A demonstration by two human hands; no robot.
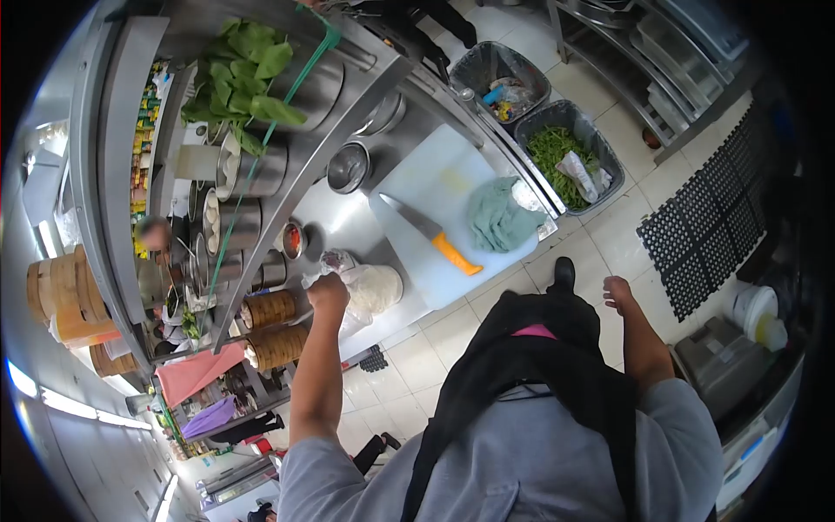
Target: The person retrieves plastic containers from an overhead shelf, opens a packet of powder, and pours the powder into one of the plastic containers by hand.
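My left hand [328, 293] is closed at the edge of the steel counter [323, 228], gripping the top of a clear plastic bag. A pale, rounded mass [374, 290] in clear plastic lies just right of it. My right hand [618, 294] hangs over the tiled floor, its fingers curled and nothing visible in them. On a white cutting board [413, 261] lies a knife [428, 228] with an orange handle, beside a crumpled green cloth [503, 216].
Steel bowls [349, 167], bamboo steamers [270, 308] and leafy greens [239, 78] stand left under a metal shelf frame. Beyond the board are two bins, one holding green scraps [557, 161]. A black perforated mat [700, 217] covers floor at right. People are partly visible farther off.
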